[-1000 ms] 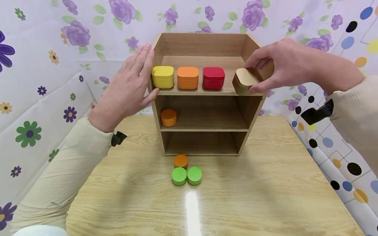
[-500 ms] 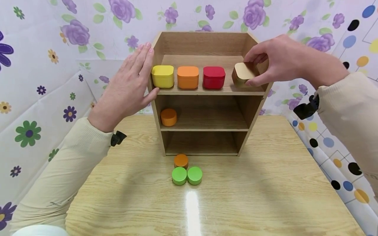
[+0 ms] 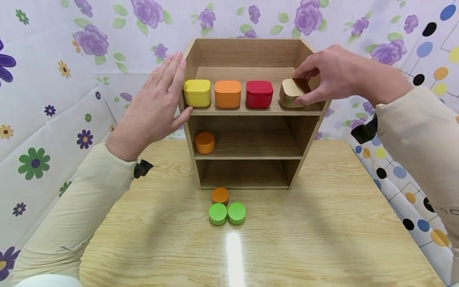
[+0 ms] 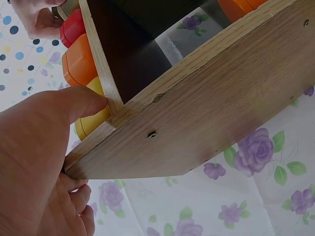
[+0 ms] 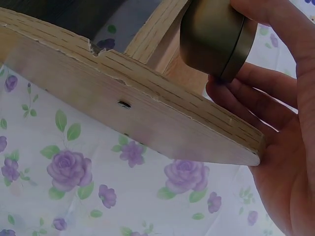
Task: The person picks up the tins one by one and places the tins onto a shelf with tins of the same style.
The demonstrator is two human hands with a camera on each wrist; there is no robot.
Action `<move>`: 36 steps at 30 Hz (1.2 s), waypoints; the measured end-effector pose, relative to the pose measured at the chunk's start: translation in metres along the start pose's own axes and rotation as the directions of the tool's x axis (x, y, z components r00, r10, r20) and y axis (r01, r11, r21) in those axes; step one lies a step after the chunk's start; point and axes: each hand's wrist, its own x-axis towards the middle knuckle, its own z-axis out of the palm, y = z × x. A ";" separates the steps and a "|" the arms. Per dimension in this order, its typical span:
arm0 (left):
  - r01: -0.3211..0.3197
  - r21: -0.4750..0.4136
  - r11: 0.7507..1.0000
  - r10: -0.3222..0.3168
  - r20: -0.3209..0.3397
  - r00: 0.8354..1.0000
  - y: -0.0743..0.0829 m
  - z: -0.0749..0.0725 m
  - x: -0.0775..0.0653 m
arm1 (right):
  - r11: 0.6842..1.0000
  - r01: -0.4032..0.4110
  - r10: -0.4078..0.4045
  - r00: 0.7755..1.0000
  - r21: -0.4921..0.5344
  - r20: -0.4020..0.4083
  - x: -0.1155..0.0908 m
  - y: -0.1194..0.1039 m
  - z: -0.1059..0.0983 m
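A gold lidded box with rounded corners (image 3: 291, 92) stands on the right of the wooden shelf unit's (image 3: 247, 157) top deck. My right hand (image 3: 337, 75) pinches it between thumb and fingers; in the right wrist view the gold box (image 5: 216, 39) sits above the side panel's edge. My left hand (image 3: 152, 101) rests on the unit's left side, fingers straight, with the thumb touching the front edge beside a yellow box (image 3: 197, 93). Between the yellow and gold boxes stand an orange box (image 3: 228, 95) and a red box (image 3: 259, 95).
A round orange tin (image 3: 204, 143) occupies the left of the middle shelf. On the table (image 3: 287, 239), before the unit, another orange tin (image 3: 220, 196) touches or nearly touches two green tins, the left green tin (image 3: 218, 214) and right green tin (image 3: 236, 213). Flowered sheeting (image 3: 118, 48) lines the back.
My right hand has moved left and slightly back, bringing the gold box from a tilted position at the front edge to level on the top deck. The left hand has stayed put.
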 end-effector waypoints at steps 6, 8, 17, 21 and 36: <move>-0.007 0.004 1.000 0.007 -0.008 1.000 0.000 -0.001 0.001 | 1.000 -0.024 0.024 0.999 -0.013 0.027 0.001 -0.001 -0.002; -0.007 0.000 1.000 0.007 -0.008 1.000 0.000 -0.001 0.001 | 0.999 -0.035 0.035 0.998 -0.018 0.043 0.003 -0.002 -0.003; 0.000 -0.006 1.000 0.001 0.005 1.000 0.000 -0.001 0.000 | 0.997 -0.071 0.075 0.993 -0.043 0.094 0.005 -0.007 -0.007; -0.004 0.001 1.000 0.004 -0.001 1.000 0.000 -0.001 0.000 | 0.998 -0.030 0.031 0.999 -0.052 0.018 -0.003 -0.008 -0.011; -0.006 -0.005 1.000 0.006 0.000 1.000 0.000 -0.001 0.001 | 0.981 0.192 -0.184 0.965 0.029 -0.186 -0.040 -0.036 -0.016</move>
